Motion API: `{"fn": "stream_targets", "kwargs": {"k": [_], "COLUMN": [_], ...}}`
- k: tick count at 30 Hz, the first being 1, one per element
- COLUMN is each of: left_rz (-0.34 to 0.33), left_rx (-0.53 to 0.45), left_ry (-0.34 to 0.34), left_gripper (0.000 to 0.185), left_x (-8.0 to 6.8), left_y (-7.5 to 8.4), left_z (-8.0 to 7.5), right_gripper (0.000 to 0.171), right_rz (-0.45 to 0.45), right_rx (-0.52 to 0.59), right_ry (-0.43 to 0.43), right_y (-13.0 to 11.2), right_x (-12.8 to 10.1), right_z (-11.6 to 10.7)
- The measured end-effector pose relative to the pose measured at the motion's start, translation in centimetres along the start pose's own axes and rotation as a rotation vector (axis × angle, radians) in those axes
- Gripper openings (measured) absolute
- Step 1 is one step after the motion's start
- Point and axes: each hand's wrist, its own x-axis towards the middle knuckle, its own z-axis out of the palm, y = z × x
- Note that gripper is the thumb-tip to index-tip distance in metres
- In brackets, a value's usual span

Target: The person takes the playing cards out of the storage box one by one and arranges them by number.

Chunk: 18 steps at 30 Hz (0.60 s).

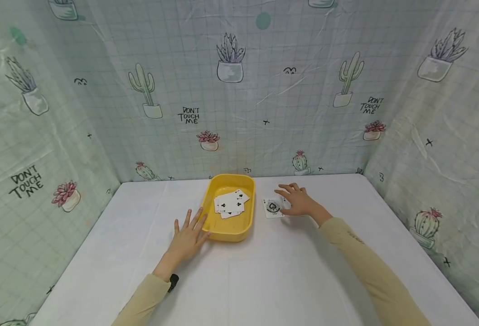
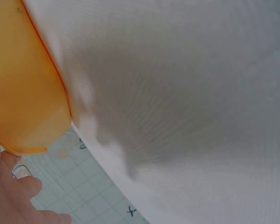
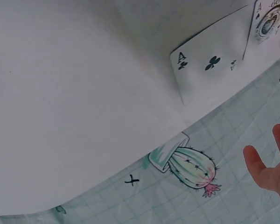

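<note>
My left hand [image 1: 187, 238], fingers spread, rests its fingertips on the left rim of a yellow plastic tray [image 1: 228, 229]. Several playing cards [image 1: 228, 202] lie overlapping, face up, inside the tray. Right of it on the table is an ornate ace of spades [image 1: 272, 207], and beside that an ace of clubs [image 3: 211, 64], which my hand mostly hides in the head view. Above these two cards hovers my right hand [image 1: 299, 202], its fingers loosely bent and apart, with nothing held. The left wrist view shows the tray's outer wall [image 2: 25, 84] close to the left fingers.
A white table [image 1: 255, 280] spreads out around the tray and cards. Cloth walls [image 1: 247, 104] printed with cacti and potted plants stand behind it and along both sides. A dark band [image 1: 173, 282] sits at the left wrist.
</note>
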Motion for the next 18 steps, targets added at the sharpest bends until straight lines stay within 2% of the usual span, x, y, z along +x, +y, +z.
{"fn": "stream_targets", "kwargs": {"k": [18], "left_rz": [-0.012], "left_rx": [-0.003], "left_ry": [0.004], "left_gripper": [0.061], "left_x": [0.5], "left_y": [0.3], "left_z": [0.1], "right_gripper": [0.063], "right_rz": [-0.058], "right_rx": [0.054], "right_ry": [0.013], "right_y": [-3.2], "right_x": [2.6], "right_z": [-1.6]}}
